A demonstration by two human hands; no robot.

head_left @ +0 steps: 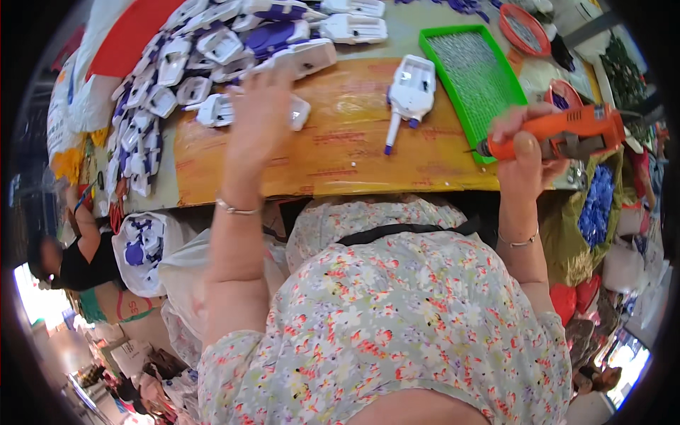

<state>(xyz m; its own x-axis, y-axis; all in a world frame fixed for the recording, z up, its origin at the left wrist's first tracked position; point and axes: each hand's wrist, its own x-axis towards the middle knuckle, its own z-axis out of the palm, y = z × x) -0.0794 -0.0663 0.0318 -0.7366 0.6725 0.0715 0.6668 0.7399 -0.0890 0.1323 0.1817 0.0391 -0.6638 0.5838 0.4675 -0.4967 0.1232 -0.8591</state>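
My right hand (528, 145) is closed around an orange electric screwdriver (584, 133). Its dark tip points left, over the near end of a green tray (511, 88) that holds many small silvery screws. My left hand (262, 113) is smeared by motion above the table's left half, at the edge of a pile of white and purple plastic housings (212, 46); its fingers are too blurred to read. A white housing (216, 111) lies beside it, partly behind the hand. Between my hands, one white housing with a narrow stem and purple tip (412, 91) lies by itself on the brown-taped board (340, 142).
Beyond the tray stand an orange-red bowl (525, 30) of small metal pieces and a smaller red bowl (563, 94) with purple pieces. A white bag of purple and white parts (145, 251) hangs at lower left. Blue pieces (597, 205) fill a bag at right. Another person (85, 258) is at far left.
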